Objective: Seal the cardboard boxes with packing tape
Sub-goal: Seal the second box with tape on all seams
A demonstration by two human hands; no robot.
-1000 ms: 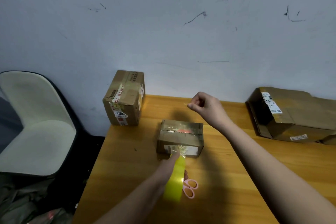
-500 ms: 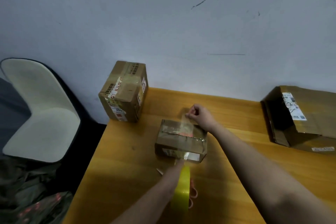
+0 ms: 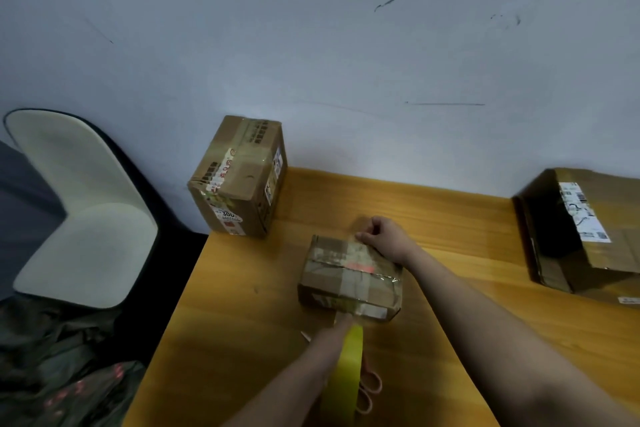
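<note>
A small cardboard box (image 3: pixel 349 274) lies in the middle of the wooden table (image 3: pixel 235 329), with a strip of clear tape running over its top and down its near side. My right hand (image 3: pixel 384 239) pinches the tape's end at the far top edge of the box. My left hand (image 3: pixel 341 322) grips the yellow tape roll (image 3: pixel 344 371), seen edge-on just in front of the box, and its fingertip touches the box's near side. The roll hides most of that hand.
Pink-handled scissors (image 3: pixel 370 388) lie on the table right of the roll. A tall taped box (image 3: pixel 239 180) stands at the table's back left corner. A large open box (image 3: pixel 588 236) lies at the right. A pale chair (image 3: pixel 79 211) and dark bags (image 3: pixel 62 374) are left of the table.
My right hand came down from above the table to the box's far top edge, laying the tape strip over the top. My left hand and the roll stayed by the near side.
</note>
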